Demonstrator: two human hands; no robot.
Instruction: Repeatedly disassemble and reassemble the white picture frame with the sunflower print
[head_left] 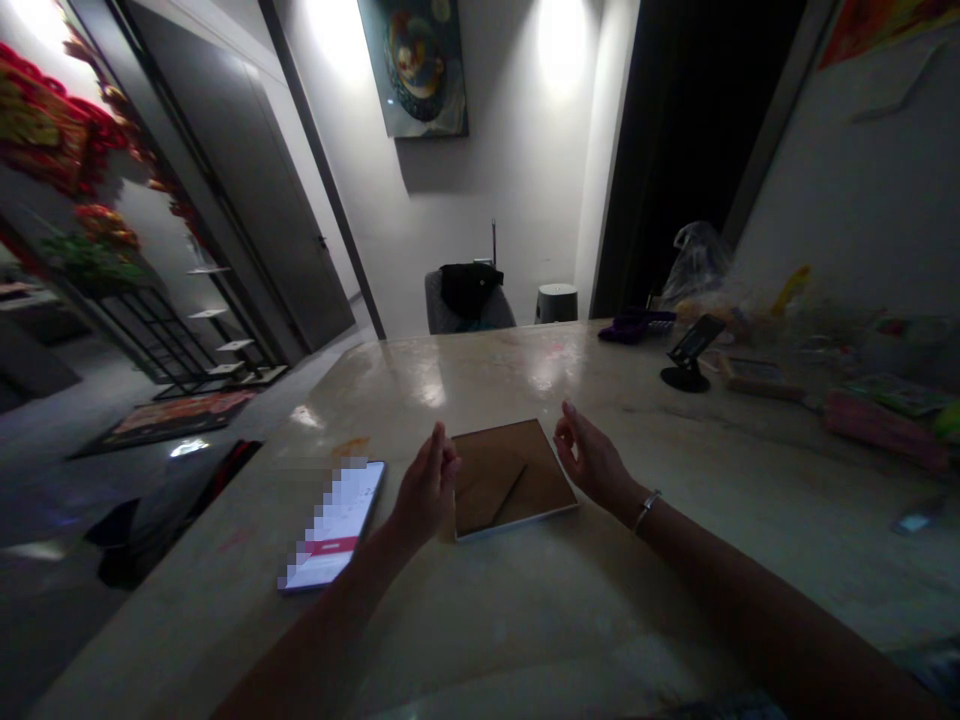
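A shallow brown rectangular tray or board with a pale rim (487,460) lies on the table in front of me. On it a thin dark stick, perhaps a pen (510,494), rests at a slant. My left hand (429,487) hovers by its left edge, fingers curled in and thumb up, with nothing visible in them. Beyond the right edge, my right hand (595,458) is raised with its fingers curled toward the thumb; I see nothing held there either. A phone with a lit screen (337,535) lies left of my left forearm.
The pale marble-look table (480,620) reaches away from me. A black phone stand (691,355) is at the right, near a purple cloth (628,327) and clear plastic bags (697,260). A pink packet (885,428) lies far right. A grey chair (435,300) stands beyond the table.
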